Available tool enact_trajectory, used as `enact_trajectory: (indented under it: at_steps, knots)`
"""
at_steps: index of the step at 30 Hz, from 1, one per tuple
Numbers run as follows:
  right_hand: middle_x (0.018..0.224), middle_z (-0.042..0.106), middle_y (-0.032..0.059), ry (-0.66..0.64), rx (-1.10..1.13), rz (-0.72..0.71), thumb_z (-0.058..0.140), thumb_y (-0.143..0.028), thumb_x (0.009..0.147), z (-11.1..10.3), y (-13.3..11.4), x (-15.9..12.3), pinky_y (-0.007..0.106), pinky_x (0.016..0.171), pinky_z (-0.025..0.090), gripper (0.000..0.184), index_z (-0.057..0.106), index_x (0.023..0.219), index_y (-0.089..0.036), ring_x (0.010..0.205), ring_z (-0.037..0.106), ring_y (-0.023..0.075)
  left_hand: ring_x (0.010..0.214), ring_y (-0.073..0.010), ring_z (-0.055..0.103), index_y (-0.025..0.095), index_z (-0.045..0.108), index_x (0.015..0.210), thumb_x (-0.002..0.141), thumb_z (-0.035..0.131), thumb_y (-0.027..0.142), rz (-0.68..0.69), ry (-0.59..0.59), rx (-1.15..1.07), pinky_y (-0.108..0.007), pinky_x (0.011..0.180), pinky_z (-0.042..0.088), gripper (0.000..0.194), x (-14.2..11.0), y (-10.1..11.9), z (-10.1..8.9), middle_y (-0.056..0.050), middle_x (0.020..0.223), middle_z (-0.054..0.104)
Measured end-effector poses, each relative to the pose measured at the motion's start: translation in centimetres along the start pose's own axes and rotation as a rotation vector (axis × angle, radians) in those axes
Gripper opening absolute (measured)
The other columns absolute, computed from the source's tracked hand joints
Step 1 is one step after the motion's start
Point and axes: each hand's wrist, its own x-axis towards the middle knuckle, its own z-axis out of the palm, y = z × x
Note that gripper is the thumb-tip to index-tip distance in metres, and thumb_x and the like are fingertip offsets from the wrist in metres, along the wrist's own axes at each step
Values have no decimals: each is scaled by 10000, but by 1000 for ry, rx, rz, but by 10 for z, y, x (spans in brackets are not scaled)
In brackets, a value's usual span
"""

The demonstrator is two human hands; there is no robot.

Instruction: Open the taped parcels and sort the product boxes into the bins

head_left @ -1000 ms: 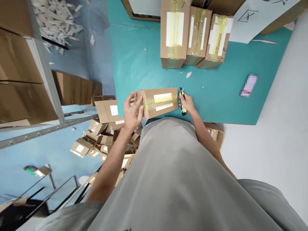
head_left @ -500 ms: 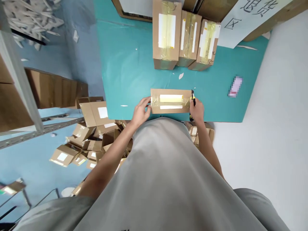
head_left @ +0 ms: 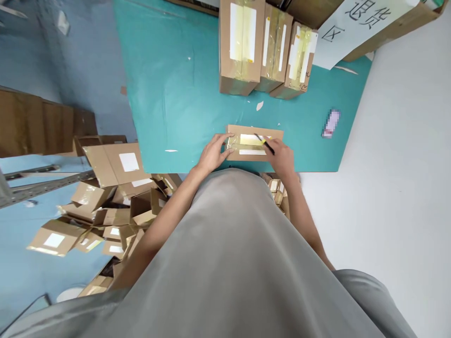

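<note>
A small taped cardboard box lies lengthwise near the front edge of the green table, its top carrying white labels and clear tape. My left hand steadies the box at its left end, fingers at the far corner and thumb at the near side. In my right hand is a black and yellow utility knife, gripped over the right half of the box. Its tip points left and away from me, above the label. Whether the blade touches the tape I cannot tell.
Three taped boxes stand in a row at the back of the table. A handwritten sign leans behind them to the right. A blurred pink item lies at right. Opened cartons pile up on the floor at left.
My right hand has brought the knife from the box's right end to over its label, and the knife is now slanted. My left hand still holds the left end. The camera view has shifted.
</note>
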Motion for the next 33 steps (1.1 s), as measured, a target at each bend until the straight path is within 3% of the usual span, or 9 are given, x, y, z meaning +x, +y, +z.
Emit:
enact_trajectory:
  at_steps: [4,9,27,33]
  knots:
    - [1443,726,122,-211,-165,-175,399,-367,1206,-5,-40,14,313,889,484,504,577,1675,-313,1160,721,272,1112,-260,734,289,603,1567,1016,711,372,-19,6,-50,-450,1079,596,568,3,-6,3,-122,1517,652]
    - [1452,709,136,-305,-329,-256,390,-357,1213,-8,-64,29,336,881,468,478,593,1643,-313,1154,731,282,1095,-253,736,297,609,1557,1010,714,366,-22,29,-106,-444,1063,601,562,5,-12,9,-116,1478,662]
    - [1445,706,237,-364,-441,-350,364,-132,1146,-10,-87,49,402,964,479,490,693,1510,-148,1221,731,332,1189,-263,719,288,626,1548,1020,728,404,-33,46,-158,-431,1060,611,550,7,-15,13,-122,1475,657]
    - [1394,735,224,-352,-439,-355,386,-100,1125,-10,-75,47,423,973,486,490,715,1486,-149,1208,729,338,1144,-253,726,291,612,1572,1000,714,358,-93,31,-168,-400,954,652,585,5,-18,16,-131,1523,632]
